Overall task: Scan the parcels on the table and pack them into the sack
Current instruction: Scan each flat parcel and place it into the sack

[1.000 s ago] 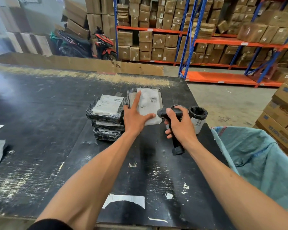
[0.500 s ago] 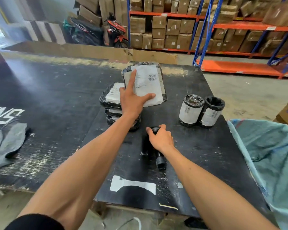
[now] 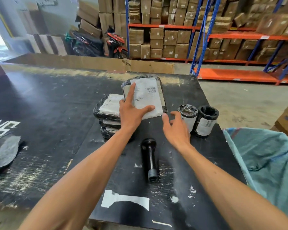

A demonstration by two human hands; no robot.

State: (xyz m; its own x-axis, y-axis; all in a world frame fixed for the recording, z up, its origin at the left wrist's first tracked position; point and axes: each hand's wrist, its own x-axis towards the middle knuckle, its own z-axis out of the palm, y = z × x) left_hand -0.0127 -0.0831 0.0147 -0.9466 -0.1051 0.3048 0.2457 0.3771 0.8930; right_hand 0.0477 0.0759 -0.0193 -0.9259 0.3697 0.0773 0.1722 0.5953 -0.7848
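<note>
Scanner [image 3: 149,161] lies flat on the black table [image 3: 48,113], nearer me than both hands, nothing gripping it. My right hand [image 3: 175,130] hovers open and empty, fingers loosely spread. Just right of it stand 2 wrapped cylinder parcels [image 3: 198,120], side by side. Further right, the teal sack [image 3: 264,155]. My left hand [image 3: 131,112] presses flat on the labelled parcel [image 3: 148,95], forefinger stretched, thumb out. Left of that hand, a stack of flat parcels [image 3: 108,117].
</note>
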